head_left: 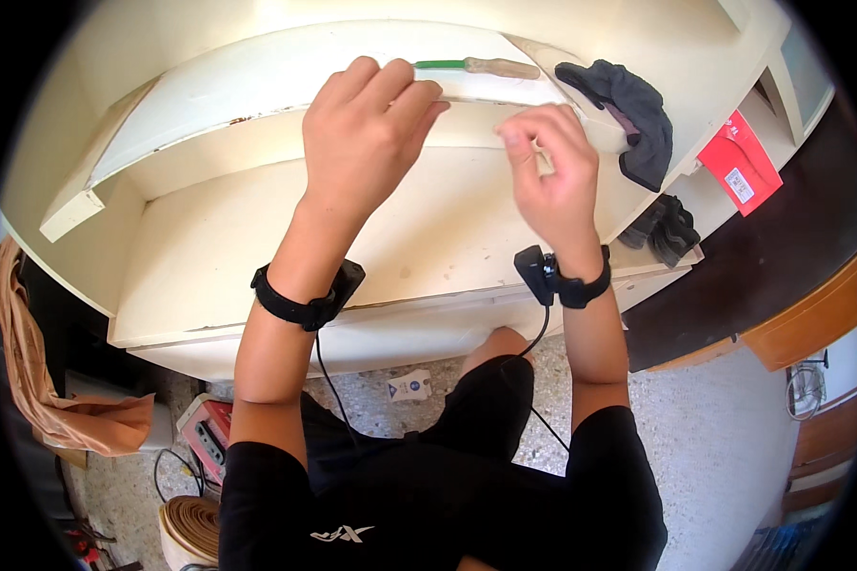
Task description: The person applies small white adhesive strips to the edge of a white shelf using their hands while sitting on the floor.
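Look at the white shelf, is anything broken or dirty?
Yes: the white shelf has brown, worn-looking spots on its front edge, left of the left hand. They look odd because its top is mostly plain white.

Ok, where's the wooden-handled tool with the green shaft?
In the head view, the tool lies upper centre on the white shelf, between the left hand and the dark cloth on the right.

looking like a room in a home, showing cream shelving, speckled floor, draped tan cloth, brown roll
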Tool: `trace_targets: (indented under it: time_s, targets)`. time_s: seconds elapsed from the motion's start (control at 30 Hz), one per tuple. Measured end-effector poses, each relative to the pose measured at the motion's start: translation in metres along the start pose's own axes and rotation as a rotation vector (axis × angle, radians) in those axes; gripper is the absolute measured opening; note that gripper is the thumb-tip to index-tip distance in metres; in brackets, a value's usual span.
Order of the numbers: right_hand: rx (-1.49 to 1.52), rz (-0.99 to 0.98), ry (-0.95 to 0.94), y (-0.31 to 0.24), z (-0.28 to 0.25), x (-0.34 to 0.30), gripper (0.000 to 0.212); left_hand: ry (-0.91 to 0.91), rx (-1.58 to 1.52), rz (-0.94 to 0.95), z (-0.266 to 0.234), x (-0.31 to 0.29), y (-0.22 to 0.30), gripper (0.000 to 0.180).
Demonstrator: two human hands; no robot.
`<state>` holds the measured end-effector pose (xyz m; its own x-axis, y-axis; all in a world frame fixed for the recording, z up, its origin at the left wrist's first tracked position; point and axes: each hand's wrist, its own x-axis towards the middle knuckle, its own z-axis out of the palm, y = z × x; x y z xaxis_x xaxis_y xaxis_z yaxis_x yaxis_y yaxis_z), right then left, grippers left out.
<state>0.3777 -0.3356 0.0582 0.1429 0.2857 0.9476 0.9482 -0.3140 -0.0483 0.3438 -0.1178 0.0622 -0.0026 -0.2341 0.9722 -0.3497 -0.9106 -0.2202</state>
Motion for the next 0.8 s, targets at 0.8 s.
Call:
trace_targets:
  time_s: [0.8]
  targets:
    - [-0.076,-0.129,-0.090,0.023,0.013,0.036,0.015,-0.227,-0.254,-0.071,-0.012,0.024,-0.007,0.018]
